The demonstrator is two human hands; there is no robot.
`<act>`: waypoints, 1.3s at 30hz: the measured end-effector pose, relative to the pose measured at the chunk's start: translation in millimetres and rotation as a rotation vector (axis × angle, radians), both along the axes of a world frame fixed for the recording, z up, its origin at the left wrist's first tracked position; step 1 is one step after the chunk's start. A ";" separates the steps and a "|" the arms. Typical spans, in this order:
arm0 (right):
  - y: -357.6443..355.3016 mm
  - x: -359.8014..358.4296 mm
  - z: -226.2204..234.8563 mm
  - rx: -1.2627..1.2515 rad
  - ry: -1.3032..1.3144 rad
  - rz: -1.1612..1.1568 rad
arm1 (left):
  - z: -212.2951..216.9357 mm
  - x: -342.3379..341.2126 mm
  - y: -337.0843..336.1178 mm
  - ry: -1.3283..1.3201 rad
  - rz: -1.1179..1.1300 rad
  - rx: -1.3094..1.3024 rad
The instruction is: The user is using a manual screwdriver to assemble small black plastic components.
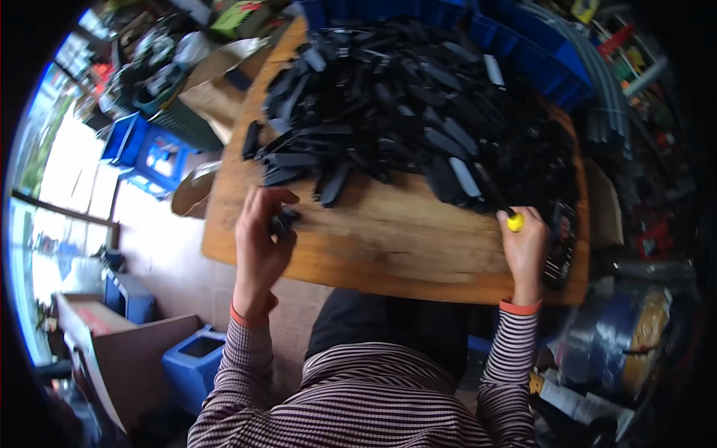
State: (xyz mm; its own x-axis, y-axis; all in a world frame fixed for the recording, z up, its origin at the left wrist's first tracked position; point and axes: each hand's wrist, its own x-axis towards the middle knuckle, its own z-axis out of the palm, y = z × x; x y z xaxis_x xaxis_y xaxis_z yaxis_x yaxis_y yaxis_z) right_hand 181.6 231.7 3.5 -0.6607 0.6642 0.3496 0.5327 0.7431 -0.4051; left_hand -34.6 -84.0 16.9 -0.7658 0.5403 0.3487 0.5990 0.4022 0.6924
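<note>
My left hand (261, 231) is above the left front of the wooden table, its fingers curled round a small black part (284, 222), whose exact kind I cannot make out. Toward the right front, my right hand (525, 237) is closed on a screwdriver (515, 222) with a yellow handle end; a dark shaft seems to point away toward the pile. Beyond both hands lies a large heap of flat black plastic pieces (448, 138), some rounded and blade-like. The nearest pieces lie between my hands, a little farther back.
The wooden table (388, 231) has a worn front edge close to my body. Blue bins (523, 52) stand along its far side. A black printed object (560, 246) lies right of my right hand. Cardboard boxes (134, 351) and a blue stool (196, 362) stand on the floor at left.
</note>
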 end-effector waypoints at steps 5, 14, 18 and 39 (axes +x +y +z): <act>-9.4 -7.7 0.8 0.017 -0.108 -0.026 | -0.3 -26.5 -32.7 -0.033 -0.020 -0.077; -13.7 -9.4 7.9 -0.105 -0.084 -0.037 | -16.6 58.1 75.7 0.463 -0.646 -0.099; -19.6 6.0 0.3 -0.175 0.169 0.023 | -28.8 86.0 106.9 0.495 -0.852 -0.042; -53.1 0.1 23.4 -0.237 0.144 0.517 | -44.2 110.4 92.4 0.631 -0.848 0.031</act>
State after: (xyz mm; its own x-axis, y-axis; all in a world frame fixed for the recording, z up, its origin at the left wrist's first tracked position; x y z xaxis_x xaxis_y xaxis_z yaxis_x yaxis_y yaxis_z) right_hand 181.6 178.6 26.9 -0.8765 0.3393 0.3415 0.0523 0.7723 -0.6331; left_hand 75.8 8.4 -27.3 0.1829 0.7975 0.5749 0.9305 -0.3291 0.1606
